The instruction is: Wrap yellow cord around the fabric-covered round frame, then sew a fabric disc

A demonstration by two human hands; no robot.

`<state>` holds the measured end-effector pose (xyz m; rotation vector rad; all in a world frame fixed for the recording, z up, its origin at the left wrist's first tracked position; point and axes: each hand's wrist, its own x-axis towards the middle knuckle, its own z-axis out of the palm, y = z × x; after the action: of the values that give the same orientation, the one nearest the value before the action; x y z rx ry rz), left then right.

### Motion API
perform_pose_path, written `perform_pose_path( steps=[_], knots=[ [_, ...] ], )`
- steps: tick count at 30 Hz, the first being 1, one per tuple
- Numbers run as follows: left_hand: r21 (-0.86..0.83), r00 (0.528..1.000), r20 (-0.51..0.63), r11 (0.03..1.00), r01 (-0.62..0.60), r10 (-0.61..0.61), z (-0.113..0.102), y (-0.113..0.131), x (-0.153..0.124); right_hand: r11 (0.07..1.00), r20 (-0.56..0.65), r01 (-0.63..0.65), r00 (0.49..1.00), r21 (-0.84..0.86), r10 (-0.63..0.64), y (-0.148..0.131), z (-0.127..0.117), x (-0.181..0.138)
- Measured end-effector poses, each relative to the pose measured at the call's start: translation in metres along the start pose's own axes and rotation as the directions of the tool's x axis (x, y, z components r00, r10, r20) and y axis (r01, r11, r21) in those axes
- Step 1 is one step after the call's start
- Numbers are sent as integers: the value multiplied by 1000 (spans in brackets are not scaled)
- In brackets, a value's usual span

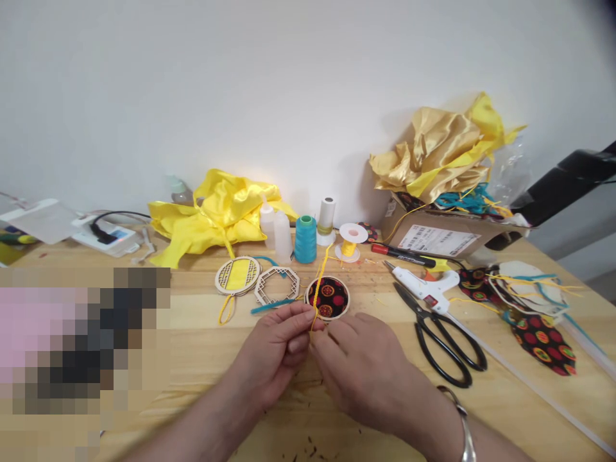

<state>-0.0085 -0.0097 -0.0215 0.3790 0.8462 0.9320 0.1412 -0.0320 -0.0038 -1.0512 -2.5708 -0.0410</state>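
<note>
Left grip (276, 337): thumb and forefinger pinched closed on yellow cord (318, 285). Right grip (363, 356) curled just beside, near cord's lower end — fingertips hidden, can't tell if holding. Working cord well probably means steady left pinch, small right-finger moves, even tension. Cord runs out beyond left grip, long axis pointing away from person, leaning slightly right — crosses view of patterned disc (337, 296) just beyond grips.
</note>
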Motion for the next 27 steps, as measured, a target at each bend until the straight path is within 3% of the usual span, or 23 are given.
perform_pose_path(
  steps=[3, 4, 6, 8, 10, 12, 20, 27],
  knots=[
    [69, 999, -29, 997, -32, 35, 1, 0, 0, 916, -112, -222, 955, 333, 273, 6, -6, 4],
    [86, 999, -38, 996, -36, 39, 2, 0, 0, 836, -103, -309, 914, 453, 393, 9, -6, 6],
    [109, 998, -36, 993, -39, 43, 2, -1, 0, 608, 28, -443, 822, 659, 568, 14, -4, 10],
    [144, 998, -17, 988, -60, 64, 2, -2, 0, 376, 222, -500, 784, 780, 580, 16, 2, 12],
    [190, 996, 2, 978, -83, 84, 3, -4, -1, 253, 324, -509, 785, 822, 528, 16, 8, 13],
    [231, 996, 21, 969, -92, 89, 4, -6, -3, 249, 343, -518, 787, 818, 513, 14, 13, 12],
    [313, 998, 0, 948, -59, 62, 4, -9, -5, 393, 304, -548, 791, 739, 531, 20, 13, 9],
    [338, 998, 11, 939, -60, 60, 4, -7, -4, 365, 305, -549, 780, 751, 547, 24, 5, 13]
  ],
)
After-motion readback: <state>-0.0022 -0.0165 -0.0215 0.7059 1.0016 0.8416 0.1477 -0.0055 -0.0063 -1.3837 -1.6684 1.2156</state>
